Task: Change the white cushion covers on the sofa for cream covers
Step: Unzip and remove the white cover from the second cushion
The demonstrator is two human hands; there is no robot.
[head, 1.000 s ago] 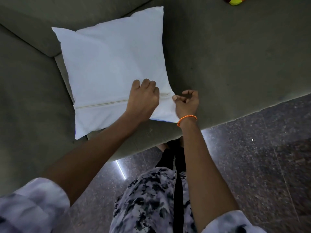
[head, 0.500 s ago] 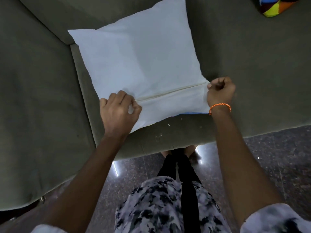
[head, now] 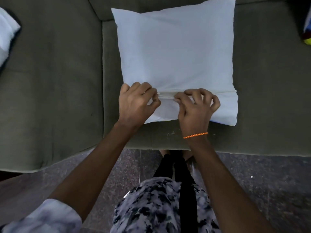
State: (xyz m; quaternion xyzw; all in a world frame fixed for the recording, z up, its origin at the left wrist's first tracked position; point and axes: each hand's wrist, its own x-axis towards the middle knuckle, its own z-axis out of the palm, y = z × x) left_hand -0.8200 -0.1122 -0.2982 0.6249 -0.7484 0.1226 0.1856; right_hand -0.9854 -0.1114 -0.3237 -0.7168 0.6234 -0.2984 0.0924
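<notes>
A white cushion lies flat on the grey-green sofa seat, zip side up. A zip seam runs across it near its front edge. My left hand grips the cover fabric at the left end of the zip. My right hand, with an orange thread bracelet at the wrist, pinches the zip line near the middle, a little right of the left hand. Whether the zip slider is between the fingers is hidden.
The sofa's wide armrest fills the left. A white cloth lies at the far left edge. A multicoloured cushion peeks in at the right edge. Below the sofa front is dark speckled stone floor, with my legs in between.
My right hand has travelled left along the zip from the cushion's right end to the middle. My left hand stays at the left end. The view has shifted, so the cushion sits square on.
</notes>
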